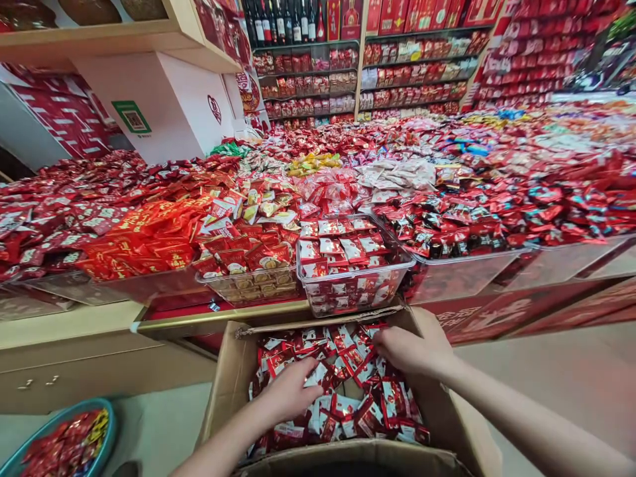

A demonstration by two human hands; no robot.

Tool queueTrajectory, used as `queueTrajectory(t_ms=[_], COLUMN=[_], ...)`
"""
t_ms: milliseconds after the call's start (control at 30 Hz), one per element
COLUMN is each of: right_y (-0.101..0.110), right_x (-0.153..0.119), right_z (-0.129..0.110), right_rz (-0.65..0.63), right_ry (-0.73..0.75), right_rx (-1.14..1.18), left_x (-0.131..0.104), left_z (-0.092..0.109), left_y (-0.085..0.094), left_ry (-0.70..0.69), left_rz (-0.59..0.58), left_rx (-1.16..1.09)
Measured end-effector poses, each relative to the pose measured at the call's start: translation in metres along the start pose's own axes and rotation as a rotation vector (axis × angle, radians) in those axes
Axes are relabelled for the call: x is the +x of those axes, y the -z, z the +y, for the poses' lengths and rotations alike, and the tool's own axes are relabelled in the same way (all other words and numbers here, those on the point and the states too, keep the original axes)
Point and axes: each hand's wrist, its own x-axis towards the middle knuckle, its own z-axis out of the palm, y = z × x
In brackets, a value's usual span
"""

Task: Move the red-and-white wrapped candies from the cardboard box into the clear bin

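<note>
An open cardboard box (231, 371) holds many small red and white packets (342, 407). Both of my hands are inside it. My left hand (294, 391) lies over packets left of the middle, thumb and fingers apart, with a packet beside the fingertips. At the box's upper right, my right hand (405, 348) has its fingers curled down at the packets; what they hold, if anything, is hidden. Just beyond the box stands a clear plastic bin (355, 278) with similar packets stacked in rows.
More clear bins (462, 271) heaped with wrapped sweets line the counter on both sides. A teal basin (110, 430) of packets sits on the floor at lower left. Stocked shelves (362, 59) rise behind, and a white pillar (173, 112) stands at left.
</note>
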Motion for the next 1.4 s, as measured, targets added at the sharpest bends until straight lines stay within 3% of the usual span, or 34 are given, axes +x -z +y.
queueTrajectory(t_ms=[133, 233, 333, 500, 600, 767, 900, 1100, 1400], right_y=[-0.048, -0.062, -0.066, -0.056, -0.043, -0.019, -0.007, -0.003, -0.001], right_x=[0.040, 0.054, 0.054, 0.030, 0.009, -0.015, -0.024, -0.029, -0.032], right_z=[-0.010, -0.016, -0.012, -0.002, -0.007, -0.035, -0.054, -0.065, -0.069], right_rz=[0.044, 0.071, 0.077, 0.100, 0.096, 0.079, 0.146, 0.294, 0.286], right_ry=[-0.166, -0.257, -0.283, -0.219, -0.133, -0.010, -0.009, 0.002, 0.019], right_rx=[-0.001, 0.030, 0.106, 0.291, 0.436, 0.974, 1.318, 1.393, 1.440], left_x=[0.033, 0.043, 0.040, 0.028, 0.024, 0.015, 0.003, -0.004, -0.001], left_z=[-0.005, 0.000, -0.001, -0.008, -0.004, 0.028, 0.053, 0.070, 0.076], left_y=[-0.029, -0.037, -0.032, -0.013, -0.008, -0.003, 0.005, 0.012, 0.012], left_ry=[0.037, 0.074, 0.068, 0.045, 0.022, -0.076, -0.067, -0.162, -0.205], left_rz=[-0.017, -0.014, 0.025, 0.070, 0.085, 0.088, 0.185, 0.218, 0.270], left_rx=[0.036, 0.029, -0.019, -0.201, -0.354, -0.761, -0.990, -1.129, -1.105])
